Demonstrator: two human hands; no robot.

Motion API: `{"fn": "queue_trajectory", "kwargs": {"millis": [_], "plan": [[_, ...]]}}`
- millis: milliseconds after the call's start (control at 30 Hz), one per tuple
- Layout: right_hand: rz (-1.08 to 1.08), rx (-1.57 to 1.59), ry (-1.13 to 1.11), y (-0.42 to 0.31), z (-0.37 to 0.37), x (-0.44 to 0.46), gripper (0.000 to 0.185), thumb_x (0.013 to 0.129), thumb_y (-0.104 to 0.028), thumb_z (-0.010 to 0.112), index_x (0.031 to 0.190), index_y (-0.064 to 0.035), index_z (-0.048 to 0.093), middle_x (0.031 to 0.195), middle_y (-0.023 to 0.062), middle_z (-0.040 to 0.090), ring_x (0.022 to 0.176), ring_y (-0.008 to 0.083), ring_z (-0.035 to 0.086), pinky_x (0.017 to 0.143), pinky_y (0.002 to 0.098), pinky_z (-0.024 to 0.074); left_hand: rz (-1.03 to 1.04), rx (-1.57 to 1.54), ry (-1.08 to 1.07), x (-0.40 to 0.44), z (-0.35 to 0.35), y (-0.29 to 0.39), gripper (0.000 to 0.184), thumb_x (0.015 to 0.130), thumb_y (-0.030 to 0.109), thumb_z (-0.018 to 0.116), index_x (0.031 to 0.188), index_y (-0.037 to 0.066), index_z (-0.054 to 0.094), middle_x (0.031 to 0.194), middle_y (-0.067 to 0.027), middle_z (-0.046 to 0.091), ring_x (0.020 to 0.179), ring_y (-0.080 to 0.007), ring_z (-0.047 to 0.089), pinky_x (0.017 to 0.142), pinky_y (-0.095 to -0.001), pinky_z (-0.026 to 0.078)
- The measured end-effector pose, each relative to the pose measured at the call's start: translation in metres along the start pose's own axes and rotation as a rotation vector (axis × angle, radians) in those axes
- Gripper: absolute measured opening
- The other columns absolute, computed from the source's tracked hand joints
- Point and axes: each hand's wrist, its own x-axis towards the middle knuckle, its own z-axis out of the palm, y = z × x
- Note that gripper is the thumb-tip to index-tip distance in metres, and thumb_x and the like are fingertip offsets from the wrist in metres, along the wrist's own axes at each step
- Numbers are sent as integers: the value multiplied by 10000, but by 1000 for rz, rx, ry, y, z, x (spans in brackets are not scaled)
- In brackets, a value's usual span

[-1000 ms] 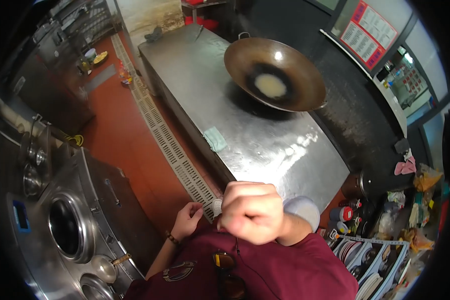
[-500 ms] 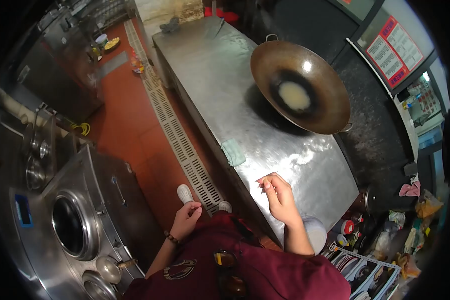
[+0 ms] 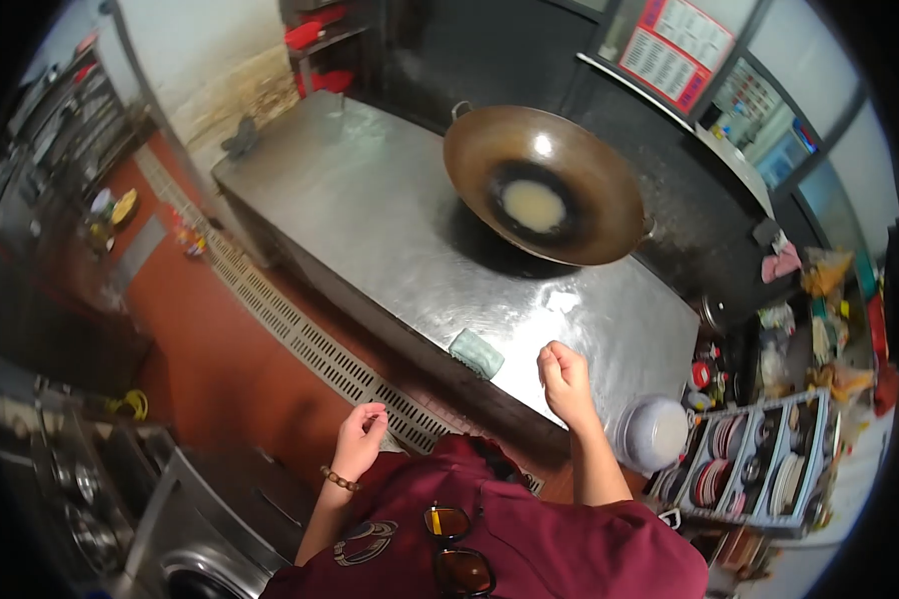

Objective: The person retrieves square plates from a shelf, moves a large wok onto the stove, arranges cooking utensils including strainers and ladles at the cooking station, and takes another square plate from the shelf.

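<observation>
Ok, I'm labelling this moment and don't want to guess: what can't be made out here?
- Poster, head view: print too small.
- Right hand, head view: curled fingers hide the palm.
- Wok, head view: its bowl hides its base.
- Stove, head view: cut off by bottom edge.

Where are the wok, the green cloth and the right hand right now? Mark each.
Wok (image 3: 591,190): head view, on its bare inner wall, right of the pale patch.
Green cloth (image 3: 476,353): head view, middle of its upper face.
Right hand (image 3: 567,384): head view, middle of the hand.
</observation>
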Motion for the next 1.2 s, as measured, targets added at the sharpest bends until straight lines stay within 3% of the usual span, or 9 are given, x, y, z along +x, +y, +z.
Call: {"fn": "queue_trajectory", "kwargs": {"millis": [167, 433, 500, 733, 767, 867, 1033, 1100, 1200], "plan": [[-26, -192, 180, 26, -7, -14, 364, 1045, -186, 540, 716, -34, 509, 626, -34, 490, 590, 62, 416, 536, 264, 361, 23, 0, -120, 55, -52, 2, 236, 975, 116, 649, 1164, -24, 637, 1003, -65, 696, 851, -95, 611, 781, -252, 509], [26, -428, 437, 40, -55, -23, 292, 1020, -194, 577, 825, 22, 599, 693, 55, 603, 663, 114, 536, 616, 306, 444, 87, 45, -268, 165, -67, 44, 222, 995, 125, 645, 1171, -7, 622, 975, 0, 645, 886, -67, 575, 825, -229, 492], [48, -462, 454, 53, -73, -20, 296, 1018, -195, 579, 821, 26, 599, 689, 62, 607, 655, 116, 541, 607, 307, 443, 127, 65, -283, 198, -64, 45, 247, 982, 138, 653, 1166, -25, 634, 1013, -54, 695, 896, -106, 623, 823, -270, 522], [236, -427, 557, 102, -139, 35, 359, 1008, -212, 555, 714, -7, 542, 601, 35, 551, 548, 109, 513, 514, 319, 410, 182, 229, -294, 296, -49, 119, 259, 949, 112, 659, 1162, -32, 624, 979, -58, 693, 861, -109, 632, 775, -266, 522], [272, -387, 574, 112, -149, 48, 366, 974, -235, 584, 723, 29, 559, 601, 120, 572, 565, 168, 547, 560, 377, 456, 188, 250, -297, 315, -47, 127, 262, 945, 110, 657, 1163, -32, 622, 981, -61, 693, 863, -111, 635, 772, -265, 522], [264, -406, 593, 142, -179, 93, 362, 967, -235, 590, 722, 30, 563, 619, 132, 587, 587, 182, 574, 575, 381, 463, 217, 307, -326, 394, -33, 141, 264, 931, 101, 655, 1163, -22, 623, 1003, -78, 703, 897, -135, 658, 795, -281, 531], [268, -393, 555, 193, -235, 171, 291, 945, -257, 617, 881, 26, 599, 805, 167, 673, 730, 314, 652, 707, 419, 519, 289, 442, -329, 534, 24, 178, 278, 918, 109, 666, 1164, -17, 631, 1020, -98, 717, 934, -168, 671, 840, -314, 536], [228, -502, 637, 206, -254, 202, 290, 985, -262, 628, 879, 7, 603, 741, 70, 628, 678, 151, 619, 630, 321, 498, 315, 496, -323, 595, 46, 187, 317, 925, 153, 667, 1184, -27, 630, 1054, -121, 720, 968, -197, 675, 867, -326, 534], [334, -479, 691, 203, -274, 246, 380, 982, -354, 588, 956, 18, 661, 909, 195, 711, 897, 347, 691, 810, 435, 518, 357, 525, -248, 674, 81, 190, 406, 944, 236, 657, 1242, -38, 620, 1147, -175, 710, 1073, -248, 672, 938, -349, 518]]}}
